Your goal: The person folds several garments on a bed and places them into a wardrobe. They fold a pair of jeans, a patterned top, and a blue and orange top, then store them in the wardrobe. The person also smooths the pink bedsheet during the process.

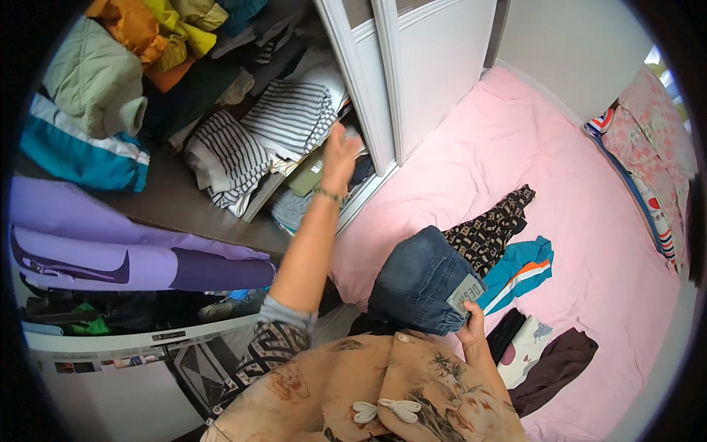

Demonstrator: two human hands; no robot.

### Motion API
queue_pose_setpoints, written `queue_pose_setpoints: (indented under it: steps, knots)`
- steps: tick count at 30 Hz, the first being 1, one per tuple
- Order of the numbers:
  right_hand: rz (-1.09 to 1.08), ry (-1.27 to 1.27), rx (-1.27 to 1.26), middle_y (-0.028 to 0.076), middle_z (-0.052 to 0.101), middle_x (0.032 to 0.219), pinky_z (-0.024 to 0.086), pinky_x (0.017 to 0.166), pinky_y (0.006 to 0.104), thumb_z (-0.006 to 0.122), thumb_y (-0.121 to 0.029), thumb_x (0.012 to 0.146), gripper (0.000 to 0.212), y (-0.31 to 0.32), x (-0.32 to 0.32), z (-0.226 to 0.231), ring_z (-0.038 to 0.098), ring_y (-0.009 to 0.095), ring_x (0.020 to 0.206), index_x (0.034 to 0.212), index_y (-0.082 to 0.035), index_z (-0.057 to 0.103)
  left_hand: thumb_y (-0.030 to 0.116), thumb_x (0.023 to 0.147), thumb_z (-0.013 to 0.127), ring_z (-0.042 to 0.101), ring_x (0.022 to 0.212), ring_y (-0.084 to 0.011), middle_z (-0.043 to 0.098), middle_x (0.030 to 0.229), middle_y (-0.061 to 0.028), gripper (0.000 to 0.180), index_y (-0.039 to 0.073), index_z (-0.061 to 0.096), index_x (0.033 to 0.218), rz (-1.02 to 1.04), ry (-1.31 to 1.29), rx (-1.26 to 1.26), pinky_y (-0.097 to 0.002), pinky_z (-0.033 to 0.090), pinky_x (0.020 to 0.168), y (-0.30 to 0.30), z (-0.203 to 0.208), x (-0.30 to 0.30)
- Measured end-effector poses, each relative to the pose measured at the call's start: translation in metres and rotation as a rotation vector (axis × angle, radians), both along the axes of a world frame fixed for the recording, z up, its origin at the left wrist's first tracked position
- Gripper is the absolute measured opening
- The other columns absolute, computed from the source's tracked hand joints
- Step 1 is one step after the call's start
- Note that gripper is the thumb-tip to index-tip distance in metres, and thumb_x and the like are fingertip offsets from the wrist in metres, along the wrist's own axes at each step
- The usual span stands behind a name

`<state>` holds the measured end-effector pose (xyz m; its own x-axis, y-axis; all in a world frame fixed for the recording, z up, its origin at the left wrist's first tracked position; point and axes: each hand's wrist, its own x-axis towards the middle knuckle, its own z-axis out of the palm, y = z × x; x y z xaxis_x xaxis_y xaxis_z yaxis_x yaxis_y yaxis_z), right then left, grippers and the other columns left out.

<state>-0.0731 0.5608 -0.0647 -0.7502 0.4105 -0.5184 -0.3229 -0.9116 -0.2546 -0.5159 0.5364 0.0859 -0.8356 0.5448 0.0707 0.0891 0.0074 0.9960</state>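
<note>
My left hand (340,153) reaches up to the wardrobe shelf, right beside a folded black-and-white striped garment (291,118). Its fingers are slightly blurred but look apart, with nothing visible in them. A second striped garment (227,156) lies on the same shelf, to the left. In my right hand (471,324) is a folded pair of dark blue jeans (416,283), gripped by the edge near a pale patch. The jeans are in front of my body, over the near edge of the pink bed (456,177).
On the bed lie a black patterned garment (492,228), teal clothing (519,269), a white printed garment (524,346) and a dark brown one (556,372). Sliding doors (438,70) border the shelf. Purple clothing (140,258) and a pale green jacket (92,77) are at left.
</note>
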Motion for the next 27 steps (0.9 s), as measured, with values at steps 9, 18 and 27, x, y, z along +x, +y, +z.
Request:
queue_pose_setpoints:
  steps: [9, 18, 27]
  knots:
    - [-0.086, -0.125, -0.002, 0.014, 0.066, 0.111, 0.051, 0.093, 0.0391, 0.064, -0.008, 0.076, 0.047, -0.008, 0.003, -0.004, 0.065, 0.029, 0.102, 0.122, 0.002, 0.055, 0.038, 0.094, 0.055, 0.058, 0.104, -0.0471, 0.057, 0.113, -0.0344, 0.061, -0.014, 0.036, 0.12, 0.313, 0.509, -0.153, -0.0471, 0.044, 0.092, 0.132, 0.082, -0.116]
    - [-0.074, -0.251, 0.07, 0.016, 0.066, 0.112, 0.052, 0.09, 0.0402, 0.065, -0.01, 0.075, 0.049, 0.009, -0.023, 0.0, 0.065, 0.029, 0.099, 0.121, 0.003, 0.055, 0.046, 0.059, 0.089, 0.059, 0.101, -0.0395, 0.058, 0.109, -0.0285, 0.091, -0.01, 0.041, 0.113, 0.436, 0.558, -0.077, -0.0419, 0.048, 0.089, 0.176, 0.077, -0.113]
    - [-0.063, -0.297, 0.064, 0.013, 0.067, 0.106, 0.054, 0.086, 0.0379, 0.064, -0.008, 0.075, 0.044, 0.021, -0.042, 0.001, 0.066, 0.026, 0.094, 0.117, 0.003, 0.057, 0.047, 0.049, 0.092, 0.062, 0.096, -0.0454, 0.064, 0.101, -0.0265, 0.098, -0.003, 0.038, 0.113, 0.59, 0.483, -0.031, -0.0468, 0.048, 0.09, 0.209, 0.08, -0.109]
